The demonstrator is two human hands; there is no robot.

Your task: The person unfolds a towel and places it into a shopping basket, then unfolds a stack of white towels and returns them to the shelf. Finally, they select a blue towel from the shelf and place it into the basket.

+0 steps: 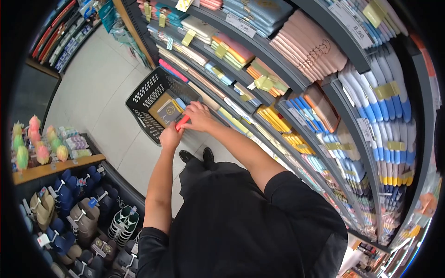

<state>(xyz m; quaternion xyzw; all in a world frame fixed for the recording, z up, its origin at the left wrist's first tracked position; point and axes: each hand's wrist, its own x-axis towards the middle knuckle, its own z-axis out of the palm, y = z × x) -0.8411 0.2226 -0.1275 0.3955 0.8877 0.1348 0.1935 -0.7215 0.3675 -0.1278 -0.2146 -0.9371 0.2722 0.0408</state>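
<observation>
A dark grey shopping basket [139, 98] with perforated walls stands in front of me, above the tiled floor. Its red handle [183, 122] points toward my body. My left hand [170, 137] is closed around the near end of this handle. Over the other end, my right hand [200, 116] curls its fingers, close to the basket's right rim. Inside the basket lies a flat grey item with a smiley face [169, 112], on top of something brown. Blue and yellow items beside it are partly covered by my right hand.
Shelves of folded towels rise along my right, including a pink stack [308, 46] and blue-and-white towels [387, 92]. Slippers [83, 217] hang at lower left, below a wooden ledge [58, 169] with pastel fluffy items. Pale floor tiles [92, 88] run ahead on the left.
</observation>
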